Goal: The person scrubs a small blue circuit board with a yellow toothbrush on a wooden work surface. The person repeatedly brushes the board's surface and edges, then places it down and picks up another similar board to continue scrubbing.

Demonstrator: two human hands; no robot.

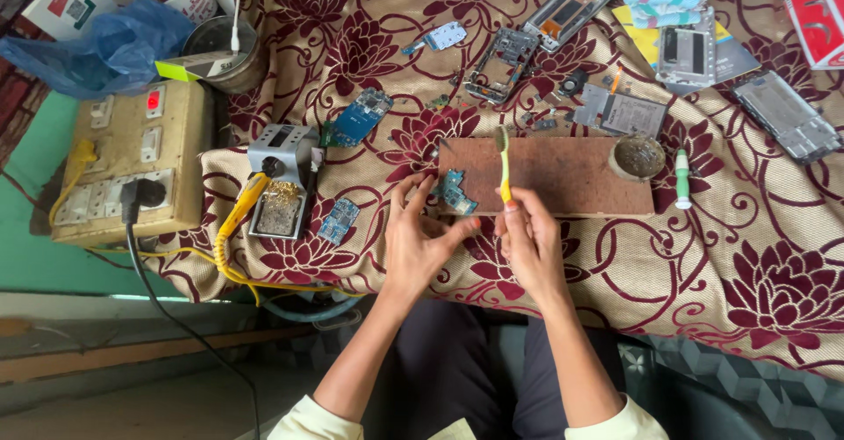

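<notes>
Head view: left hand [420,238] pinches a small blue circuit board [456,194] in its grip, right hand [527,242] closes around a yellow toothbrush [504,163], both over the brown board [563,172] on the flowered bench [703,255]; phone frames [576,5] lie beyond

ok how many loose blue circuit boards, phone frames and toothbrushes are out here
blue circuit boards: 4, one in the left hand at, others at
phone frames: 4, at
toothbrush: 1, in the right hand
total: 9
</notes>
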